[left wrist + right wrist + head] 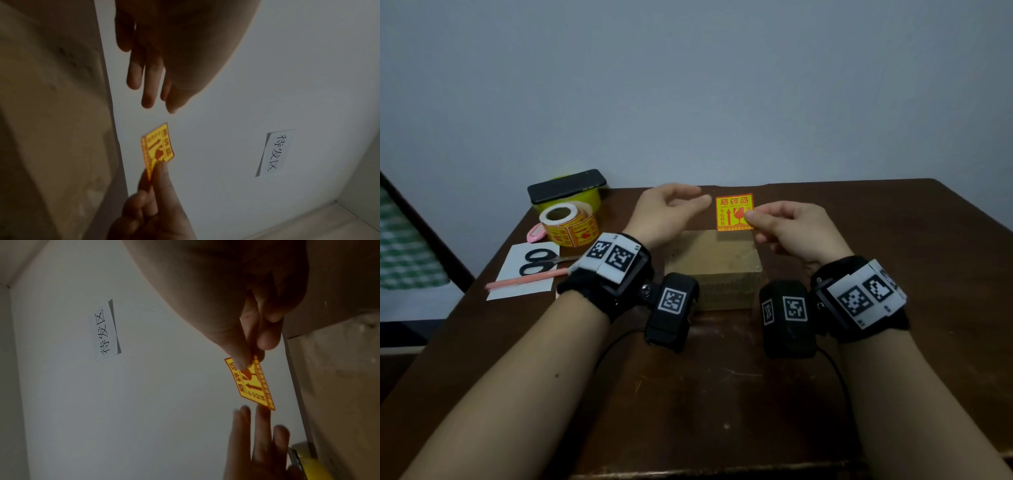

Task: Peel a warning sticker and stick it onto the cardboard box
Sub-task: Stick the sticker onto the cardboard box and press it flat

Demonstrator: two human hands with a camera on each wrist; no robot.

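Right hand (787, 229) pinches sticker (734, 212); its fingers hide one corner

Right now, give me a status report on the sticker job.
Right hand pinches peeled warning sticker above cardboard box. Left hand open, empty. Sticker not applied. Box top unobstructed.

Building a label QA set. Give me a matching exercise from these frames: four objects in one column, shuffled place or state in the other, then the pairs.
Things:
1. warning sticker
2. sticker roll
3. scissors
4. phone

Places or states:
A. lying on a white sheet at the table's left
B. resting on top of a yellow tape roll
C. pinched by the right hand, held above the cardboard box
D. standing on the table, left of the left hand

Pairs: 1-C, 2-D, 3-A, 4-B
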